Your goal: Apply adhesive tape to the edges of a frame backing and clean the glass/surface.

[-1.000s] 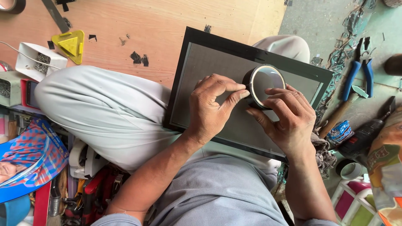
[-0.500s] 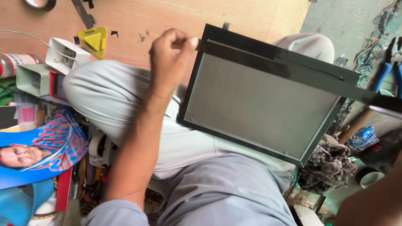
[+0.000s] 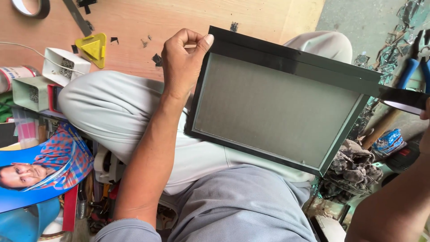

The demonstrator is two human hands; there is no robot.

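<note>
Fingers of my left hand (image 3: 183, 62) curl together, clamped on the black tape (image 3: 291, 58) along the frame (image 3: 277, 105); my right hand's (image 3: 424, 112) grip is hidden.

frame (image 3: 277, 107) sits on the lap, left hand (image 3: 181, 62) at its left corner, pliers (image 3: 414, 67) off right, small boxes (image 3: 45, 76) far left

Grey panel (image 3: 277, 107) with a black frame, a strip of black tape (image 3: 313, 67) along its upper edge. Pale grey trousers (image 3: 112, 107); blue-grey shirt (image 3: 237, 206). Light brown wooden board (image 3: 148, 22) flecked with black tape scraps. Yellow triangular tool (image 3: 92, 48). 2 small white boxes (image 3: 62, 65). Blue printed sheet (image 3: 45, 170) with a red-and-blue checked pattern. Blue-handled pliers (image 3: 414, 67).
</note>
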